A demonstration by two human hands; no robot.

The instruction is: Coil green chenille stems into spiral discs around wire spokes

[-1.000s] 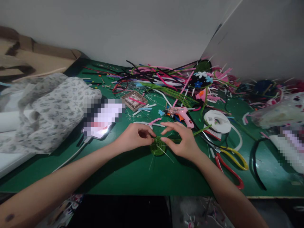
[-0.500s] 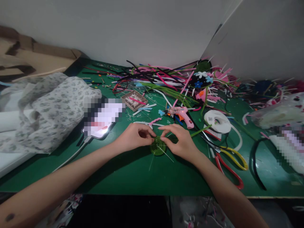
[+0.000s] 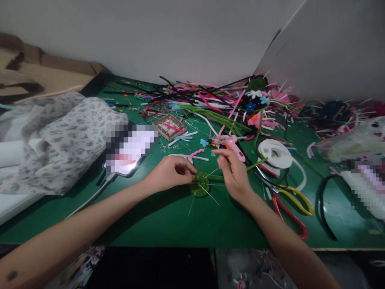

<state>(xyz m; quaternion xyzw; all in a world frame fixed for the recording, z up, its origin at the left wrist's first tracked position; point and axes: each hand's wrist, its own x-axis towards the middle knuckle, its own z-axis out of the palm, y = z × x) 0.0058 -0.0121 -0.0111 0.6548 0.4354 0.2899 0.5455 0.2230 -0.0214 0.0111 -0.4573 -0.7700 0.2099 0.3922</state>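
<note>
My left hand [image 3: 170,172] pinches the upper left rim of a small flat spiral coil of green pipe cleaner [image 3: 202,190], which lies on the green table. Thin whitish strands stick out from the coil's middle. From its top a green pipe cleaner tail [image 3: 215,177] runs right, passes behind my right hand [image 3: 236,178] and comes out toward the white tape roll. My right hand is raised off the coil, index finger stretched out and thumb a little apart, with nothing seen in it. Just beyond its fingertips lies a pink glue gun [image 3: 237,150].
Scissors [image 3: 291,208] with red and yellow handles lie right of my right forearm, near a white roll [image 3: 274,153]. A phone [image 3: 129,154] on a cable is at left, beside flowered cloth [image 3: 69,136]. Many loose pipe cleaners [image 3: 207,112] and a small frame [image 3: 170,128] lie behind.
My right hand has let go of the coil's upper right side and moved up and right toward the glue gun. My left hand keeps its pinch, and the green tail now shows.
</note>
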